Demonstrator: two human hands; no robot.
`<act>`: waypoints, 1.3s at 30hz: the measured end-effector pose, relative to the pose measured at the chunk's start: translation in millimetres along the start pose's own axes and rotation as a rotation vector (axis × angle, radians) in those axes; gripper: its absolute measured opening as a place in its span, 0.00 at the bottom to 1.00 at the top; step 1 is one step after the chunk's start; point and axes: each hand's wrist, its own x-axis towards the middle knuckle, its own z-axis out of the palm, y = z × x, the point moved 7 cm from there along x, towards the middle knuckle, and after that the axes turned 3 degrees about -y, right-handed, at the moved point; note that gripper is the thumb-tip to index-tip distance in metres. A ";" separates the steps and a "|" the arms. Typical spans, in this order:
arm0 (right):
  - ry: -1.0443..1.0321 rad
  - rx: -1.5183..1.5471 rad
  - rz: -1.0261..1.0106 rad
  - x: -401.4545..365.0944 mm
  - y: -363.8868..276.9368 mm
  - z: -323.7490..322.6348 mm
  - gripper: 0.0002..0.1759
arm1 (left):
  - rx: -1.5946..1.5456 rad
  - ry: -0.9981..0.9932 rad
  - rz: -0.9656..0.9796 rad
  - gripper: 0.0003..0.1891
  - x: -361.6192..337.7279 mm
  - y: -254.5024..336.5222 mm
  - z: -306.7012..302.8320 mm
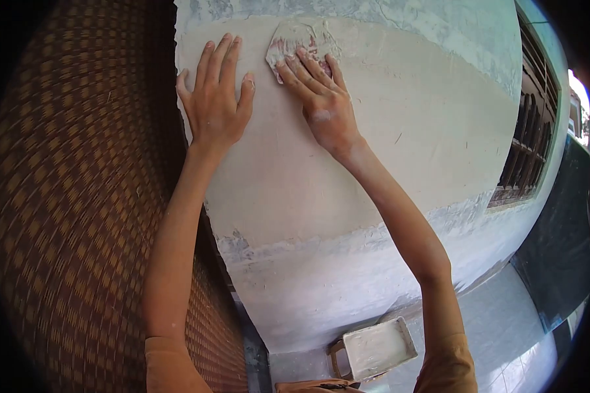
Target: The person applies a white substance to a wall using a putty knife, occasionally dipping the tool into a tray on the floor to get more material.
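My right hand (322, 105) presses a flat scraper (299, 40), smeared with white paste, against the upper part of the wall (295, 177). Its fingers lie over the scraper's lower right part. To the left, my left hand (217, 98) rests with fingers spread near the wall's left edge and holds nothing. A smooth beige coat covers the wall around both hands, with patchy grey-white areas above and below it.
A woven brown panel (78, 196) runs along the left side. Below the wall, a tray of white paste (379, 348) sits on a small stool (339, 360). A dark barred window (528, 124) is at the right, beside a dark sheet (560, 229).
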 end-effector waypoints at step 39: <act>0.289 0.730 0.801 45.2 77.2 -40.9 0.22 | 0.024 -0.067 -0.056 0.32 -4.6 3.6 12.2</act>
